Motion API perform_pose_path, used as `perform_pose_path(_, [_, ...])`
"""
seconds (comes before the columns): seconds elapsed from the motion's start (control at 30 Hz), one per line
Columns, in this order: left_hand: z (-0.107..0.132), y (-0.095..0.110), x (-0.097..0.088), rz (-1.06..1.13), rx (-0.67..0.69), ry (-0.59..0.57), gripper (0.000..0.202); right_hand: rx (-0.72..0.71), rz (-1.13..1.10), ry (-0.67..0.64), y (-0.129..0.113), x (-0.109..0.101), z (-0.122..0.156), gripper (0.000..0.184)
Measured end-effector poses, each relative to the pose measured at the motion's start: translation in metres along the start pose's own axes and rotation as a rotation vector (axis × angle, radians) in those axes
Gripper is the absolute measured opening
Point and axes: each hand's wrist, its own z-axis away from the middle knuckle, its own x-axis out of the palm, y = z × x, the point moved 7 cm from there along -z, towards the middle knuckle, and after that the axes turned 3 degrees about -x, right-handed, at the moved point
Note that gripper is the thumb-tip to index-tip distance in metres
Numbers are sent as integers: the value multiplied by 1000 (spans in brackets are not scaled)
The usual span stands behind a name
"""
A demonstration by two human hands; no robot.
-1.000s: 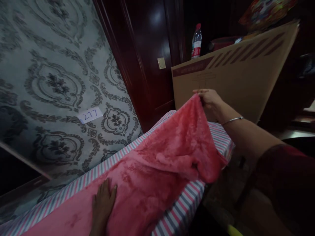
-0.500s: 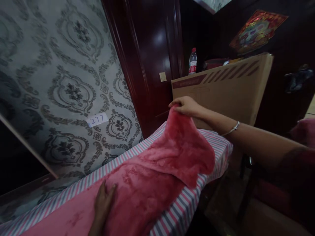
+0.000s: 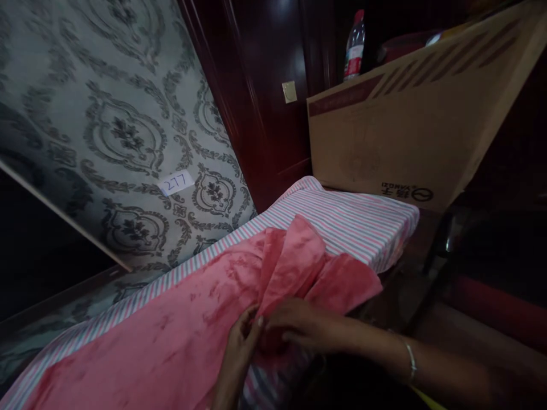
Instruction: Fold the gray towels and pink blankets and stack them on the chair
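A pink plush blanket (image 3: 171, 324) lies along a board or narrow bed covered with a striped cloth (image 3: 354, 222). Its far end is bunched into folds near the middle of the view. My left hand (image 3: 241, 344) pinches the blanket at the near side of these folds, thumb and fingers together. Close beside it, my right hand (image 3: 299, 324), with a bracelet on the wrist, is curled around the bunched blanket. The fingertips of my right hand are partly hidden in the fabric and shadow.
A large cardboard box (image 3: 363, 136) stands beyond the striped cloth's far end, with a plastic bottle (image 3: 354, 48) behind its top edge. Patterned wallpaper (image 3: 128, 131) with a paper marked 277 (image 3: 177, 182) is on the left. A dark red door panel (image 3: 265, 102) rises behind.
My right hand has come back from the far end toward me, drawing the blanket with it. My left hand has moved right and closed on the blanket. More striped cloth shows.
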Motion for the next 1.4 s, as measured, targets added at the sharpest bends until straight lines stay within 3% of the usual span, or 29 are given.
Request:
perform_pose_path(0.07, [3, 7, -8, -143, 76, 98, 61, 73, 47, 272, 30, -36, 35, 28])
perform_pose_path(0.13, [8, 28, -13, -377, 237, 284, 52, 223, 214, 548, 61, -74, 80, 28])
perform_pose_path(0.2, [12, 57, -1, -570, 426, 404, 42, 356, 386, 741, 85, -101, 123, 29])
perform_pose_path(0.27, [10, 85, 31, -658, 603, 344, 35, 446, 503, 819, 103, -114, 152, 32])
perform_pose_path(0.4, [-14, 125, 119, -744, 824, -20, 47, 591, 591, 755, 137, -108, 169, 43])
perform_pose_path(0.47, [-34, 133, 153, -850, 837, -130, 47, 666, 599, 721, 150, -101, 169, 47])
perform_pose_path(0.57, [-68, 136, 176, -1025, 734, -143, 40, 696, 599, 772, 155, -99, 170, 46])
perform_pose_path(0.73, [-103, 130, 180, -1055, 571, -62, 19, 559, 473, 927, 133, -113, 165, 22])
perform_pose_path(0.83, [-116, 127, 173, -772, 531, -30, 21, 517, 304, 934, 124, -120, 154, 17])
perform_pose_path(0.93, [-125, 126, 158, -328, 483, -14, 20, 449, 204, 906, 117, -124, 138, 19])
perform_pose_path(1.0, [-128, 125, 150, -77, 440, -49, 17, 363, 203, 907, 110, -127, 126, 21])
perform_pose_path(1.1, [-128, 126, 144, 127, 375, -120, 20, 239, 249, 935, 100, -133, 115, 20])
perform_pose_path(1.23, [-125, 126, 142, 229, 298, -166, 24, 203, 327, 949, 94, -138, 108, 16])
perform_pose_path(1.4, [-119, 120, 149, 271, 202, -320, 24, 152, 385, 849, 93, -141, 95, 10])
